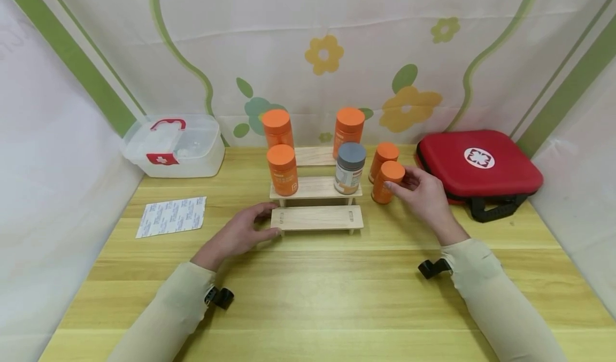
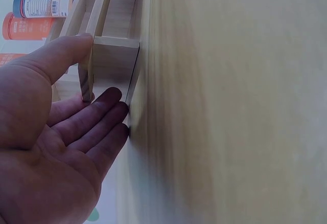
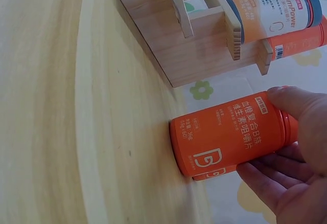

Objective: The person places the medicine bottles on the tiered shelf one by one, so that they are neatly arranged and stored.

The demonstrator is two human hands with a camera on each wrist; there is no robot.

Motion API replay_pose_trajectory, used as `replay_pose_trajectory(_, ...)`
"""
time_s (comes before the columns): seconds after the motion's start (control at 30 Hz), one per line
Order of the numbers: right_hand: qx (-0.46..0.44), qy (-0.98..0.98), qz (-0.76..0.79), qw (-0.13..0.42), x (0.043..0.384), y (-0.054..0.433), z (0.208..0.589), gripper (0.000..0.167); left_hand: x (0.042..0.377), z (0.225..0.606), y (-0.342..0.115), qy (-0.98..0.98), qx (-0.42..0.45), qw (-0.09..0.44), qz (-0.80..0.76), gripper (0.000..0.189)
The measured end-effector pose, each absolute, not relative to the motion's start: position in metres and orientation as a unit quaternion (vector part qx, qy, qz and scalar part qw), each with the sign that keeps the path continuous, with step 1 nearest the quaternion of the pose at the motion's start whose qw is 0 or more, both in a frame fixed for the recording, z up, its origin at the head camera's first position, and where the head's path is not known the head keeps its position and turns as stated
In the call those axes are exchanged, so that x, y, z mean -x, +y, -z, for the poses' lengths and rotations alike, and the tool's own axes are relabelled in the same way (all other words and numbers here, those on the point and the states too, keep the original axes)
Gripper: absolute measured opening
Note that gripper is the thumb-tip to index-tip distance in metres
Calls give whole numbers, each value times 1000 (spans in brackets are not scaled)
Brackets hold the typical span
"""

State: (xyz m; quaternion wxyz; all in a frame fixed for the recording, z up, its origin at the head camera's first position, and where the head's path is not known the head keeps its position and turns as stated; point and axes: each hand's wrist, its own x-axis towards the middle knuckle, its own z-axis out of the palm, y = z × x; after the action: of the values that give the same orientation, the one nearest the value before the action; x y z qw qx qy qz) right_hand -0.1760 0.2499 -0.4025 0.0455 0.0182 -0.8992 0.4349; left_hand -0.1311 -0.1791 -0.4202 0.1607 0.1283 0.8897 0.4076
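My right hand (image 1: pixel 430 199) holds an orange pill bottle (image 3: pixel 225 134) near its cap, thumb on one side and fingers on the other. A second orange bottle (image 1: pixel 386 152) stands right behind it, beside the stepped wooden rack (image 1: pixel 317 217). At the rack's left end, my left hand (image 1: pixel 244 232) grips the lowest step's board between thumb and index finger; its other fingers extend by the rack's side. On the middle step are an orange bottle (image 1: pixel 284 174) at left and a grey-capped bottle (image 1: pixel 348 174) at right. Two orange bottles (image 1: pixel 277 129) stand on the top step, one at each end.
A clear first-aid box (image 1: pixel 192 156) with a red handle sits at the back left, a white printed blister sheet (image 1: pixel 171 216) in front of it. To the right lies a red first-aid case (image 1: pixel 481 175), close to my right hand. A patterned curtain (image 1: pixel 269 20) hangs behind the table.
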Motion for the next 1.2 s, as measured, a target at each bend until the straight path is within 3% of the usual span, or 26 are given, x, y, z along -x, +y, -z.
replay_pose_trajectory(0.57, -37, -885, -455, 97, 154, 253, 385, 64, 131, 422, -179, 888, -124, 160, -412, 70)
replay_pose_trajectory(1.2, -123, -840, -503, 165, 110, 238, 357, 54, 132, 423, -179, 891, -117, 163, -408, 70)
